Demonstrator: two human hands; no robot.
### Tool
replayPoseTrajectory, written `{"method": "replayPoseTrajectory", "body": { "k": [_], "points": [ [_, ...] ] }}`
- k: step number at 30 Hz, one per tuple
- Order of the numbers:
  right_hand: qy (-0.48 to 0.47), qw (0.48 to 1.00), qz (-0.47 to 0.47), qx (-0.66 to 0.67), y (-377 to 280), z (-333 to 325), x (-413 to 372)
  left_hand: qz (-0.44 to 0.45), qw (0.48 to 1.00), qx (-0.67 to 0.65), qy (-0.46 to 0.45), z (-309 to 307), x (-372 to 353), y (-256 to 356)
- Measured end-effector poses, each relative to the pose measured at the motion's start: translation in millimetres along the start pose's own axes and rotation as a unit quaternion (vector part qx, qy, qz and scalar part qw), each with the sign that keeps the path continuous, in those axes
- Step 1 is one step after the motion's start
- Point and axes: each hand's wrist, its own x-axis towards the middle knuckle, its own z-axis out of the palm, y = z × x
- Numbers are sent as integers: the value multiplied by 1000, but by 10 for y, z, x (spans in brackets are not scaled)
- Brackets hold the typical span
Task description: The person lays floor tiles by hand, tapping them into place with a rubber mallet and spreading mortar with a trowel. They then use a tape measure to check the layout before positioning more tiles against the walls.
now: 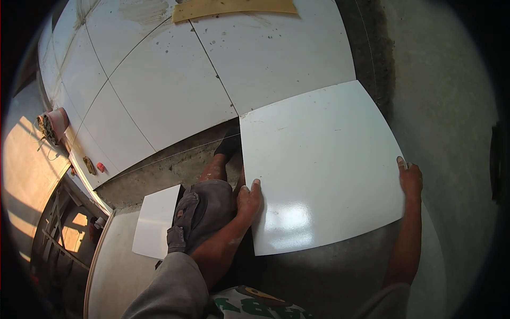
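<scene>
A large glossy white floor tile (324, 159) spans the space between my two hands. My left hand (248, 199) grips its left edge, thumb lying over the top face. On the opposite side my right hand (410, 178) is closed around the right edge, with the thumb on top and the other fingers partly hidden underneath. The tile's far edge lines up close to the near edge of the laid white tiles (281, 58). Bright light reflects from its lower left part.
A smaller white tile piece (155, 223) lies by my bent leg (204, 212). Rough mortar (180, 162) and a stretched string border the laid tiles. A tan strip (236, 7) rests on them at the top. A red object (101, 167) and a rolled bundle (53, 126) sit left.
</scene>
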Motion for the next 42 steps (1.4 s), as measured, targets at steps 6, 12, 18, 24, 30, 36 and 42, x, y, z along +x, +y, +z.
{"method": "replayPoseTrajectory", "body": {
  "k": [6,12,18,24,30,36,42],
  "points": [
    [-3,1000,8,-8,-29,-16,-13,-12,1000,2,-6,-43,-64,91],
    [4,1000,12,-10,7,7,-4,-22,1000,1,-19,-46,-27,47],
    [2,1000,15,-14,-5,-9,-5,-22,1000,4,-13,-87,-73,126],
    [48,999,-9,-8,26,63,-4,-6,999,-29,-25,-94,-59,73],
    [-4,1000,21,-15,-78,-79,-59,-10,999,-26,-30,-169,-142,198],
    [17,1000,20,-12,-144,-59,-117,5,1000,-8,-24,-172,-123,136],
    [17,999,44,-6,-53,-23,-81,-17,999,15,-26,-111,-76,101]
  ]
}}
